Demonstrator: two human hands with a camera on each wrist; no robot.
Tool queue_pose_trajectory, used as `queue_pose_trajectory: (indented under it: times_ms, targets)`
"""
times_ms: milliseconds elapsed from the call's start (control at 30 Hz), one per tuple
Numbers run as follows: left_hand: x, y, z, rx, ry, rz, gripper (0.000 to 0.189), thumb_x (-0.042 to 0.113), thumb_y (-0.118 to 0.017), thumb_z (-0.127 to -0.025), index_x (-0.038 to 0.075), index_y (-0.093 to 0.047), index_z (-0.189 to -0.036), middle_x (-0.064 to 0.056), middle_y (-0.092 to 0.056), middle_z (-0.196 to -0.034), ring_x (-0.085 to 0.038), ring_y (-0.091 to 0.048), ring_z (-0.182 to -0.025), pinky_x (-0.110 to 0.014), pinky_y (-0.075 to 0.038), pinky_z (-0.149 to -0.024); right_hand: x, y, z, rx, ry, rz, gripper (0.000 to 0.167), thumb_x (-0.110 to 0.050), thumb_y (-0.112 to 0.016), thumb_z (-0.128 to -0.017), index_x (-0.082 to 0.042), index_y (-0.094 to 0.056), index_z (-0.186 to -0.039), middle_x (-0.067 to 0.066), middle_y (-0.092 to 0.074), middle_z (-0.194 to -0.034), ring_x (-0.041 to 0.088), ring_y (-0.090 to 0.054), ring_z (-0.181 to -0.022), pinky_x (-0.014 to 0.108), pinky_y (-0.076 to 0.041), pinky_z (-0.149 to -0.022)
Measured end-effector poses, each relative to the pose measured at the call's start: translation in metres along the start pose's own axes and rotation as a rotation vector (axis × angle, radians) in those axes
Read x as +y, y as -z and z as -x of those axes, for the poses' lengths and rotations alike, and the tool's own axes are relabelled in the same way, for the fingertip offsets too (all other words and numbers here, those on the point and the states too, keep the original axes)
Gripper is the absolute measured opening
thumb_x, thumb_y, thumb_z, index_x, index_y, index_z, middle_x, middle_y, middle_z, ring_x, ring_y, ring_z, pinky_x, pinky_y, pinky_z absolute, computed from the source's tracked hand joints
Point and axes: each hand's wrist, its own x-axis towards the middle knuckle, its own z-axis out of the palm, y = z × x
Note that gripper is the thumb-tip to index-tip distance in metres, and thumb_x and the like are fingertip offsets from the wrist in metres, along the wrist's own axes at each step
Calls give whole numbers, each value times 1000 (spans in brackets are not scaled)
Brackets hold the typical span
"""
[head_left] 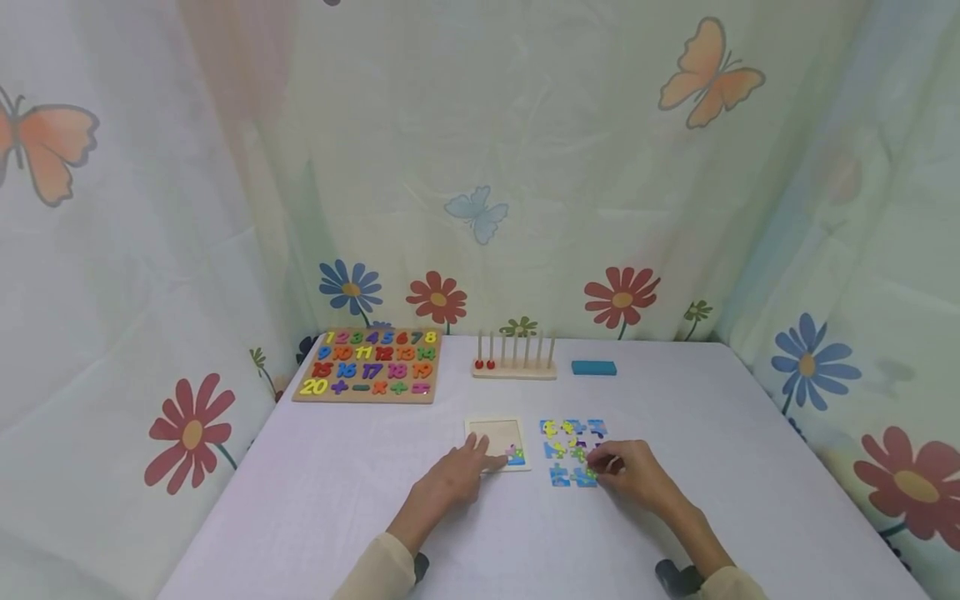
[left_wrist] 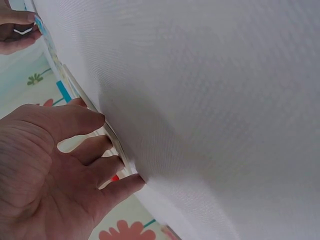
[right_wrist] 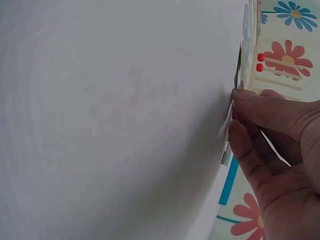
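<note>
A small wooden puzzle tray [head_left: 498,422] lies on the table in the head view, with a few coloured pieces [head_left: 515,456] fitted in its lower right corner. My left hand [head_left: 459,473] rests on the tray's left and lower edge, fingers spread. In the left wrist view, that hand [left_wrist: 65,165] has its fingertips along the tray's thin side. Just right of the tray, several blue, yellow and green jigsaw pieces [head_left: 560,476] lie in loose rows. My right hand [head_left: 630,471] pinches a jigsaw piece at their right side. The right wrist view shows thumb and fingers [right_wrist: 247,145] close together there; the piece is mostly hidden.
At the back left lies a board of coloured numbers [head_left: 363,367]. A wooden peg rack [head_left: 513,373] with two red beads stands behind the tray. Right of the rack is a blue block [head_left: 594,367]. A flowered curtain [head_left: 480,125] surrounds the white table [head_left: 315,492].
</note>
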Motion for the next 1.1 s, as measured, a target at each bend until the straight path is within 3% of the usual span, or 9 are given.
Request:
queue_pose_trajectory:
  times_ms: [633,867,1100]
  targets:
    - [-1,1,2,2,11,15,58,0,-63,-104,31,-64,-153,-12,-43,-170,-35,-35,-160,-54,-37,-127,-5,1,2,14,-37,5,30,12,-86,-79,-3,-81,-104,1,-78,-97,15,-68,-85,29,-63,-76]
    - [-2,1,1,-5,8,39,59,-1,-63,-104,31,-63,-153,-11,-42,-171,-34,-32,-162,-53,-34,-128,-15,7,2,32,18,1,26,7,-85,-84,-1,-80,-108,5,-79,-101,15,-70,-87,32,-64,-78]
    - [-5,-1,1,12,5,46,52,6,-62,-107,15,-56,-158,-11,-44,-170,-30,-34,-161,-49,-33,-129,-37,7,-8,33,88,-39,27,2,-88,-86,-1,-79,-111,8,-80,-105,21,-74,-91,37,-66,-82]
